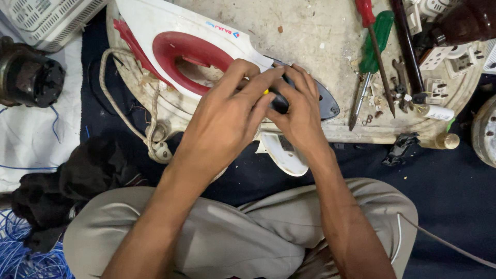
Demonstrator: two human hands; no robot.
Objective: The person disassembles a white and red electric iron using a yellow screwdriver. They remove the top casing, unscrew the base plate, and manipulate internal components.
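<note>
White iron lies on my worktop; my left hand and right hand both close around its dark nose, screwdrivers nearby.

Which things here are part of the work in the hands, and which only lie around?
In use:
- left hand
- right hand
- white and red iron
- its braided cord

Lying about:
- green screwdriver
- red screwdriver
- white sockets
- black motor
- blue wires
</note>
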